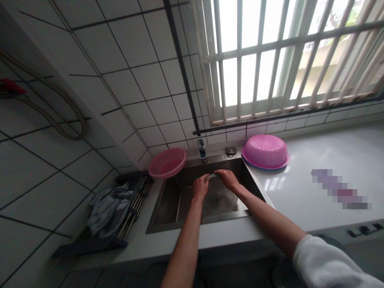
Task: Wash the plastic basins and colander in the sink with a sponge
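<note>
Both hands over the stainless steel sink (168, 208): left hand (200, 186) and right hand (228, 178) closed together on a small curved metal item (211, 176) (can't tell what it is, mostly hidden by fingers). Chrome faucet (202, 150) just behind them. Round pink plastic basin (167, 162) sits on sink's back-left corner. Pink perforated plastic colander (265, 151) upside down on white countertop (324, 160), right of sink. Grey-blue crumpled cloth (108, 208) on dark metal drying rack (132, 204), left. Barred window (285, 56) above.
</note>
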{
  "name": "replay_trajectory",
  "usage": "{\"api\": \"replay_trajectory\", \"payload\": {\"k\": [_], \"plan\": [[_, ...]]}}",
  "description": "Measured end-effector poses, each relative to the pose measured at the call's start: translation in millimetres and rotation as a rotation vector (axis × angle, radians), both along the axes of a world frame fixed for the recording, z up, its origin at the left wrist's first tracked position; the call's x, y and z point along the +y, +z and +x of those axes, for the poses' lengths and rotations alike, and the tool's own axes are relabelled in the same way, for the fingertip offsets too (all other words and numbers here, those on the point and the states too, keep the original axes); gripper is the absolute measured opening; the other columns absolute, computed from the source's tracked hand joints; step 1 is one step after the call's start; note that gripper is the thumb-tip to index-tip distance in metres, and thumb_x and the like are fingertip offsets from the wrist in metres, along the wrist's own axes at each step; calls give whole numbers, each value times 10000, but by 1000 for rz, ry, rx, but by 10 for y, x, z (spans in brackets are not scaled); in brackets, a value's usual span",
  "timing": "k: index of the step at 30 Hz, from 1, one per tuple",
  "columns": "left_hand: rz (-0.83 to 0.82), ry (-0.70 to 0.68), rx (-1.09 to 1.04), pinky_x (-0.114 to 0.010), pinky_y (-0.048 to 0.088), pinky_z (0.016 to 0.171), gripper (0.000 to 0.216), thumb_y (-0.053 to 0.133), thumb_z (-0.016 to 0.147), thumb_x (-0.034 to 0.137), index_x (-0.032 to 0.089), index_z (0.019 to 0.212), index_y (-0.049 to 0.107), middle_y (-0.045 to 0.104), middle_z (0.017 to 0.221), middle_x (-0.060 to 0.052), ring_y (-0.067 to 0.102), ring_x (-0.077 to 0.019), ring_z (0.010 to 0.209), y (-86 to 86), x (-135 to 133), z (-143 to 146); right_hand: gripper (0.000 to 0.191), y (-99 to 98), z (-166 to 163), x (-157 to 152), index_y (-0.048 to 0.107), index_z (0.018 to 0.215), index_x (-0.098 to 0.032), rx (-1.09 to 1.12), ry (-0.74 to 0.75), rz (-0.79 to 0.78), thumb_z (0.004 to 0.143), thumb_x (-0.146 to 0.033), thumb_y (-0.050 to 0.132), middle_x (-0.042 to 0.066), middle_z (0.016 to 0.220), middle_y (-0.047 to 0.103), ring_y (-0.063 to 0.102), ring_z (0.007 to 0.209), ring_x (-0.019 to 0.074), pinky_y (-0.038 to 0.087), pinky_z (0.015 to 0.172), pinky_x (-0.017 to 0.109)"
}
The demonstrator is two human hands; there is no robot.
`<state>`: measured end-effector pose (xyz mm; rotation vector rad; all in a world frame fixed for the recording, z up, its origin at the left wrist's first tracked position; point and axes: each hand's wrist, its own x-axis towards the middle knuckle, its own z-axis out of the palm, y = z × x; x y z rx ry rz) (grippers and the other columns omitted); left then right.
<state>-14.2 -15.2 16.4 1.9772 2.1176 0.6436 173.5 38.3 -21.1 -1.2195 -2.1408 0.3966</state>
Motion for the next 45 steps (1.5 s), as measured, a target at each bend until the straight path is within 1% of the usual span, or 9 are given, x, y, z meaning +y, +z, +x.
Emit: {"api": "replay_trajectory", "payload": {"k": [3,11,20,28,31,36,39,42,45], "plan": [[-72,-7,-47,-321,498,1026,325,539,1023,260,353,1271,727,773,1245,-13,688,-226,1203,-33,7,-6,499,5,-118,-56,717,1324,-270,-22,52,49,914,-45,542,31,1301,748,710,1183,199,518,1074,301],[-23,-98,-34,-282,496,960,330,519,1023,238,310,1255,742,769,1255,-36,706,-214,1163,-58,7,95,437,31,-179,-126,717,1333,-261,-48,115,86,950,-114,566,42,1299,750,711,1184,213,520,1074,309],[58,209,-74,-298,477,916,302,495,1051,322,282,1247,721,766,1246,-84,692,-246,1158,13,0,-160,334,18,225,82,751,1280,-312,-44,-239,-96,962,-255,668,55,1147,802,770,1057,261,573,979,336],[-27,-45,-6,-275,472,938,301,510,1029,237,336,1194,742,773,1217,-28,701,-206,1132,-51,-19,66,471,22,-145,-81,729,1320,-288,-45,56,52,928,-72,584,27,1279,760,729,1158,207,538,1053,298],[3,56,-37,-274,472,914,278,527,1028,265,334,1190,742,783,1194,-38,705,-217,1132,-43,-21,-24,503,20,-53,-28,714,1341,-312,-19,-23,18,912,-71,608,12,1304,748,727,1172,209,535,1059,300],[111,295,-106,-295,477,862,305,494,1053,356,279,1234,727,776,1211,-102,715,-254,1105,-4,10,-201,347,-24,286,122,752,1285,-300,0,-267,-119,949,-249,684,56,1127,807,775,1049,263,576,975,332],[93,210,-100,-291,478,899,295,500,1050,320,288,1233,730,772,1228,-87,706,-241,1133,-3,13,-138,360,-47,214,96,747,1296,-308,28,-229,-74,953,-232,672,48,1168,797,768,1078,255,569,998,330],[22,20,-54,-273,467,958,306,516,1028,228,321,1218,737,767,1251,-34,686,-206,1188,-20,-2,-13,455,-43,-25,3,731,1323,-303,36,-37,15,925,-106,627,27,1266,764,741,1149,218,545,1051,309],[-24,-33,-25,-273,472,943,309,533,1015,209,340,1200,743,778,1218,-15,700,-204,1163,-37,-6,17,532,-21,-141,-31,721,1338,-287,29,80,40,892,-29,590,20,1305,747,728,1174,196,535,1067,289]]}}
